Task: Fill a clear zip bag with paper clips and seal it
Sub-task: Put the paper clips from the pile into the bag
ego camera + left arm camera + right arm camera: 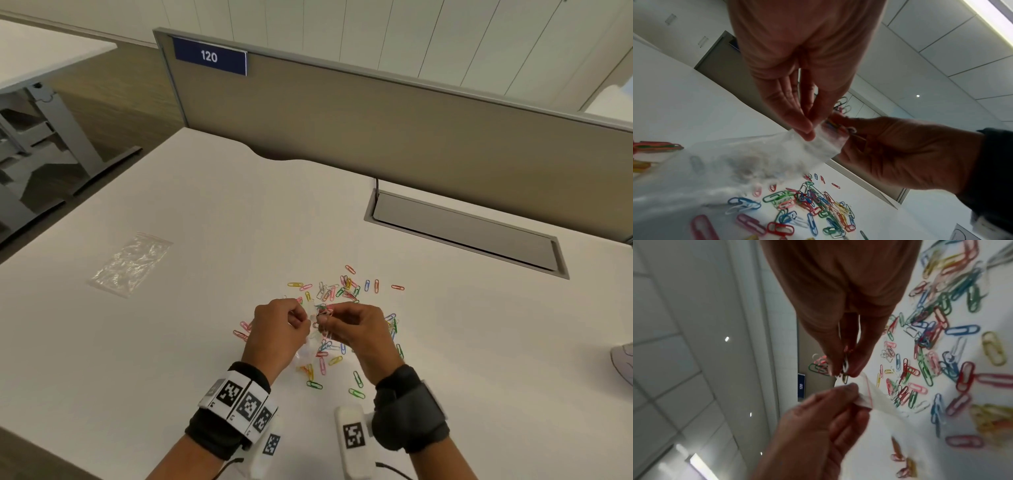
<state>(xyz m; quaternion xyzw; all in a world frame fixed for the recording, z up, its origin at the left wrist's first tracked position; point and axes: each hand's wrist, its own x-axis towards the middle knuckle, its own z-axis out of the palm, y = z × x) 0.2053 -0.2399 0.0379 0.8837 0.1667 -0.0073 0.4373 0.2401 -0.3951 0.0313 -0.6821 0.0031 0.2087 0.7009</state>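
Left hand (279, 334) grip pinches mouth of small clear plastic zip bag (760, 162) held above white bench (171, 325) centre, right hand (356, 330) grip holding bunch of coloured paper clips (323, 311) at bag's opening, w/ loose coloured clips (346, 289) scattered at 12 o'clock.

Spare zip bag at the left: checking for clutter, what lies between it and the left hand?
Bare white desk; the head view shows nothing between the spare zip bag and the left hand.
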